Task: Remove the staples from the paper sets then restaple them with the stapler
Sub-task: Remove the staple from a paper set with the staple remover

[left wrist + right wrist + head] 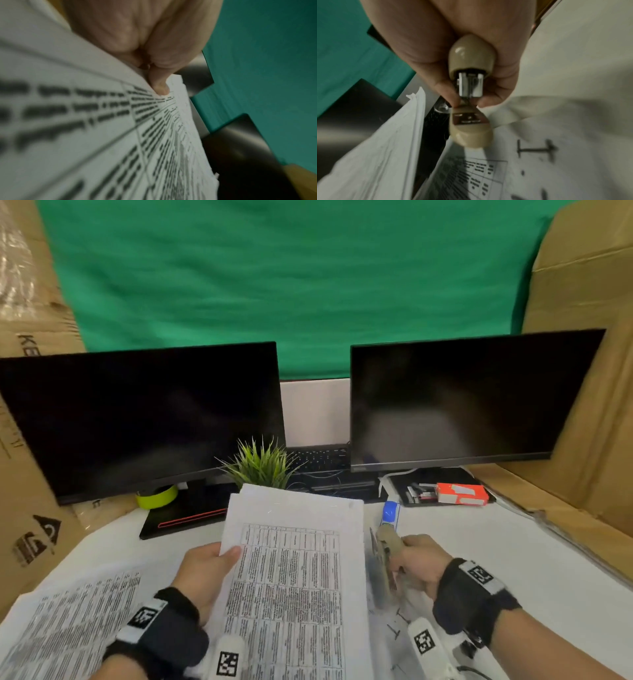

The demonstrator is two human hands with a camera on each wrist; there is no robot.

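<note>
At 8 o'clock, a printed set (68, 621) lies flat on the table. My left hand (202, 573) pinches the raised paper set (294, 570) at centre. At 3 o'clock my right hand (419, 563) grips the stapler (471, 94), mouth open. Pulled staples (537, 149) lie below it: I judge removal done and restapling pending.

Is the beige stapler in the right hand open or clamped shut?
Open. In the right wrist view the beige stapler shows a gap between its metal head and base plate, nothing between them; the right hand grips it beside the paper set.
</note>
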